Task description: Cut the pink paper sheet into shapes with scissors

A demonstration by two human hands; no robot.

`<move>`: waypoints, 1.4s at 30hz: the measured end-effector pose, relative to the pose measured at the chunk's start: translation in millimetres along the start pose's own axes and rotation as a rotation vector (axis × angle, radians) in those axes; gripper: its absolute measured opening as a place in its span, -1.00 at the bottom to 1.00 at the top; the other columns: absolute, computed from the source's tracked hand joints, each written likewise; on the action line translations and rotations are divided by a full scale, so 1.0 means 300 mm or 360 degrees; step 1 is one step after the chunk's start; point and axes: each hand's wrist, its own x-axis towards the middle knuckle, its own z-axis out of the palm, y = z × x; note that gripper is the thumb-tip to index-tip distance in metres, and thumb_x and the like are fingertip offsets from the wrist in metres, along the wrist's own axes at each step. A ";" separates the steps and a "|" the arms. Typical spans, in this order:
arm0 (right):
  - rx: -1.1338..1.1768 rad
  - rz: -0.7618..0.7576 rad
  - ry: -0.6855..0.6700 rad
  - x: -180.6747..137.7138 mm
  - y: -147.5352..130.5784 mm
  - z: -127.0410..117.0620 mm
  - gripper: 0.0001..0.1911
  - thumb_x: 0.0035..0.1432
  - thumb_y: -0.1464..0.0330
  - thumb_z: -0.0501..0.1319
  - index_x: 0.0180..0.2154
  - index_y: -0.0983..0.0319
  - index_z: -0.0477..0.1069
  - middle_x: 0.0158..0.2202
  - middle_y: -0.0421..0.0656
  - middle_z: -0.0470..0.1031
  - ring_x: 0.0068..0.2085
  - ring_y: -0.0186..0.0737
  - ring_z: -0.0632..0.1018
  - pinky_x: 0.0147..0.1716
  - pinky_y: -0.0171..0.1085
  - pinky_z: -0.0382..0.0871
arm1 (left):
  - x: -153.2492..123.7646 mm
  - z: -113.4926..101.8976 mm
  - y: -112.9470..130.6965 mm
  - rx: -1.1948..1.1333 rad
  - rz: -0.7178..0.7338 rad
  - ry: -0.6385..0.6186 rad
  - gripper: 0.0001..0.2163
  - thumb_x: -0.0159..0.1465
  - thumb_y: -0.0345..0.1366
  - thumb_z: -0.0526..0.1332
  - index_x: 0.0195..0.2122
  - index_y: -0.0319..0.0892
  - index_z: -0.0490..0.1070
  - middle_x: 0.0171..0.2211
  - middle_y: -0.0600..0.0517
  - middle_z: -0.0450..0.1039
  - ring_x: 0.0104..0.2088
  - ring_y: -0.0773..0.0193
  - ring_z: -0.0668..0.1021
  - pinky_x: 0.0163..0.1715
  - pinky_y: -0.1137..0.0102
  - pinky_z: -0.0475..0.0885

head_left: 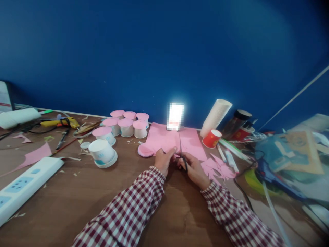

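My right hand (194, 169) is closed around the handles of a pair of scissors (180, 144), whose blades point away from me over the pink paper. Beside it, my left hand (164, 160) pinches pink paper at the near edge of the large pink sheets (164, 135); how much it grips is partly hidden by the fingers. Rounded pink paper pieces (145, 151) lie just left of that hand. Pink offcuts (217, 167) are scattered to the right of my right hand. A bright, pixelated screen (175, 116) stands behind the sheets against the blue wall.
Left of the sheets stand several white tubs (125, 127) topped with pink discs, and a white tub (102, 152) on a lid. Farther left are a yellow glue gun (61, 122) and a power strip (25, 187). Stacked paper cups (216, 116), a red cup (212, 138) and a blue glue gun (277, 181) sit right.
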 end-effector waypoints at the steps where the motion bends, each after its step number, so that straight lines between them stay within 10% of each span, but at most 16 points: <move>1: -0.0010 -0.0003 0.0002 0.001 0.001 -0.001 -0.64 0.16 0.18 0.15 -0.09 0.27 0.37 -0.50 -0.22 0.39 -0.46 -0.31 0.42 -0.44 -0.33 0.35 | -0.001 0.001 0.001 -0.0001 -0.0008 -0.0008 -0.73 -0.06 -0.20 0.36 -0.53 -0.28 0.36 -0.72 0.12 0.30 -0.70 0.45 0.33 -0.69 0.51 0.21; 42: -0.0065 0.0017 -0.0010 -0.003 0.000 -0.008 -0.60 0.17 0.18 0.15 -0.04 0.28 0.38 -0.49 -0.20 0.40 -0.48 -0.32 0.40 -0.46 -0.34 0.32 | 0.004 -0.004 0.000 0.0087 -0.0014 -0.0002 -0.74 -0.06 -0.18 0.35 -0.59 -0.28 0.37 -0.74 0.11 0.28 -0.71 0.45 0.31 -0.69 0.50 0.20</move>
